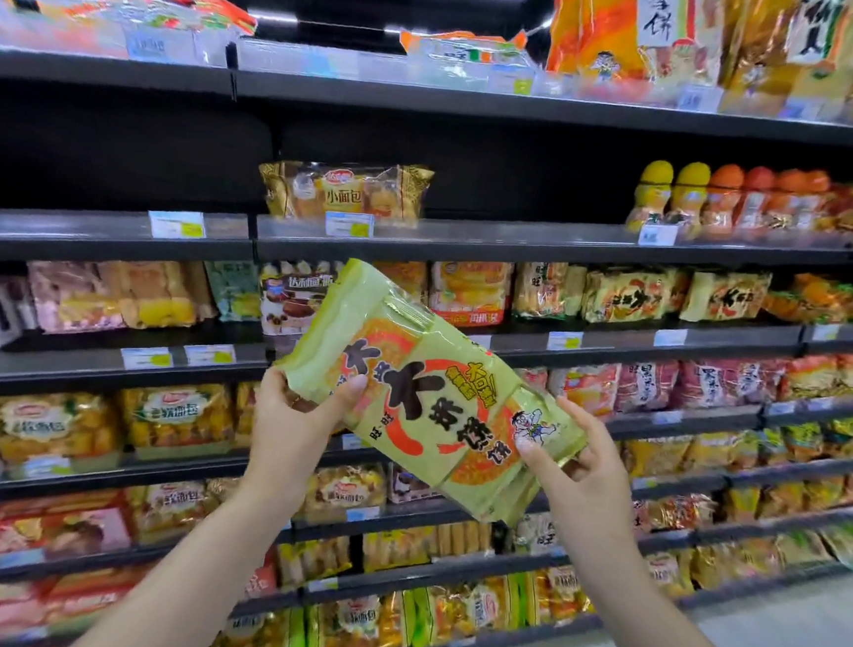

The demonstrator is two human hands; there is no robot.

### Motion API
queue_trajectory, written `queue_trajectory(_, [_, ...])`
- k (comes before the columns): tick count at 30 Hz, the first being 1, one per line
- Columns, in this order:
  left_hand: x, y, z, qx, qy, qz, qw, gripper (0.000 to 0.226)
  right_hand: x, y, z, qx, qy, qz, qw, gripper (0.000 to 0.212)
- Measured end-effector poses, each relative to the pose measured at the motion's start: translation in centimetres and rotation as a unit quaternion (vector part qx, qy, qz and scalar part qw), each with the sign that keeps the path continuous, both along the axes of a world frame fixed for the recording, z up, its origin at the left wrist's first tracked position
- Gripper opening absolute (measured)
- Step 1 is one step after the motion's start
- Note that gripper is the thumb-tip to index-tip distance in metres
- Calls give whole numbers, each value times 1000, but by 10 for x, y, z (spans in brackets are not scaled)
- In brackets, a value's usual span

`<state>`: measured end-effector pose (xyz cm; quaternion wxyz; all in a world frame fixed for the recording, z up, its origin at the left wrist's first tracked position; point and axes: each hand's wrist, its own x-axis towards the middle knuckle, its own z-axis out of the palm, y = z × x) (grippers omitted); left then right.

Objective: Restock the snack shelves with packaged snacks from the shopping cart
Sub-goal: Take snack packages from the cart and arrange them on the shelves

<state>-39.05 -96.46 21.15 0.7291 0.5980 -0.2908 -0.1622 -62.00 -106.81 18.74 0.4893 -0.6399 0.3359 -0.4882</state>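
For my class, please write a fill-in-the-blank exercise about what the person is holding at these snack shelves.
1. The light green snack bag is held by ____ hands.
2. The left hand grips the bag's ____ end.
3. The cartoon figure on the bag lies next to the ____ hand's fingertips.
4. The lone bread pack sits on the shelf ____ the bag.

Missing words: two; left; right; above

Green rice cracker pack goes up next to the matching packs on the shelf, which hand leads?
Right, probably. The matching green packs sit up and right; the right hand grips the held pack at that end, the left hand the far end.
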Motion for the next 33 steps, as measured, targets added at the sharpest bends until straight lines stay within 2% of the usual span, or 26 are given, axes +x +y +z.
queue_trajectory(9, [11, -56, -17, 20, 5, -21, 1000, 90, 7, -57, -19, 17, 9, -2, 1000, 42])
queue_trajectory(12, [17, -92, -20, 20, 3, -45, 999, 79, 8, -89, -22, 8, 7, -21, 1000, 45])
queue_trajectory(16, [25, -151, -27, 14, 9, -92, 996, 87, 4, -136, -28, 11, 25, -54, 998, 49])
queue_trajectory(19, [20, -201, -32, -5, 12, -128, 992, 77, -3, -169, -37, 24, 36, -91, 995, 49])
queue_trajectory(23, [2, -264, -41, 2, 20, -187, 982, 70, -23, -202, -46, 41, 16, -163, 986, 44])
queue_trajectory(25, [-13, -287, -46, 7, 18, -210, 977, 68, -39, -214, -50, 42, 29, -191, 980, 49])
queue_trajectory(29, [-45, -331, -59, 2, 28, -263, 964, 82, -76, -237, -58, 57, 23, -219, 974, 46])
queue_trajectory(33, [-93, -374, -65, 22, 26, -296, 955, 60, -126, -265, -66, 57, 22, -244, 968, 48])
